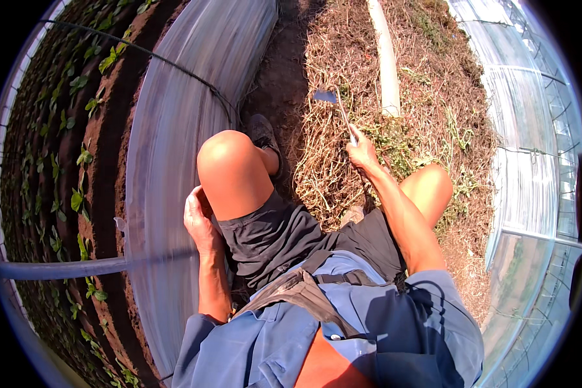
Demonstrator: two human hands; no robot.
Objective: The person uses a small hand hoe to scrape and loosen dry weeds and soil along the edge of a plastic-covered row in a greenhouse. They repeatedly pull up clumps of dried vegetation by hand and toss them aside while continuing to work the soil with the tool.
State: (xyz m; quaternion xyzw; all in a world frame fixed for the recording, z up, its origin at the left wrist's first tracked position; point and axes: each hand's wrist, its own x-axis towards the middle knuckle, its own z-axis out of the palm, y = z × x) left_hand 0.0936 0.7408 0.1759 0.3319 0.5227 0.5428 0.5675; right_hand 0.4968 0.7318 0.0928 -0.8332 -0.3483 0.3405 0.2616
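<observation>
In my right hand [363, 151] is the handle of a small hand hoe [343, 109], its thin neck reaching forward. The bluish metal blade [325, 95] rests at or just above dry, tangled vines [327, 165] covering the ground ahead of me. My left hand [201, 218] is beside my bent left knee [233, 169], fingers curled behind the leg and partly hidden. Whether those fingers hold anything does not show. Some greener weeds [397, 140] grow among the dry stems close to my right hand.
Clear plastic sheeting [169, 145] runs along my left, with a dark cord [174, 63] across it. Beyond lie soil rows with young green plants [77, 199]. A pale flattened tube [387, 58] lies on the vines. More plastic sheeting [524, 189] on a frame rises at right.
</observation>
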